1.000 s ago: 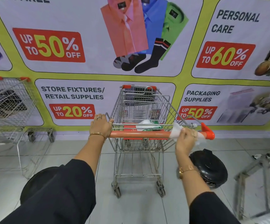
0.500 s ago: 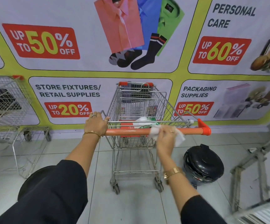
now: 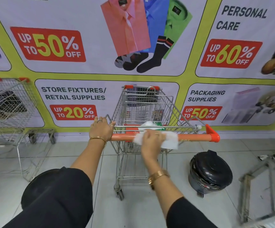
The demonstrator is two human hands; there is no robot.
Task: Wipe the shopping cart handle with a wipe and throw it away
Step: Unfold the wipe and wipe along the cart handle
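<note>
The right hand (image 3: pixel 151 139) gripped a white wipe (image 3: pixel 169 140) wrapped over the middle of the orange handle (image 3: pixel 192 137) of the cart (image 3: pixel 146 112), a corner of the wipe hanging to the right of the fingers. The left hand (image 3: pixel 101 130) was clenched around the handle's left end. A black bin (image 3: pixel 211 173) stood on the floor, near and to the right of the cart.

Shopping cart (image 3: pixel 147 112) centre, facing the banner wall (image 3: pixel 87 17); pedal bin (image 3: pixel 211 172) on floor right of it; second cart (image 3: pixel 6 102) far left.
</note>
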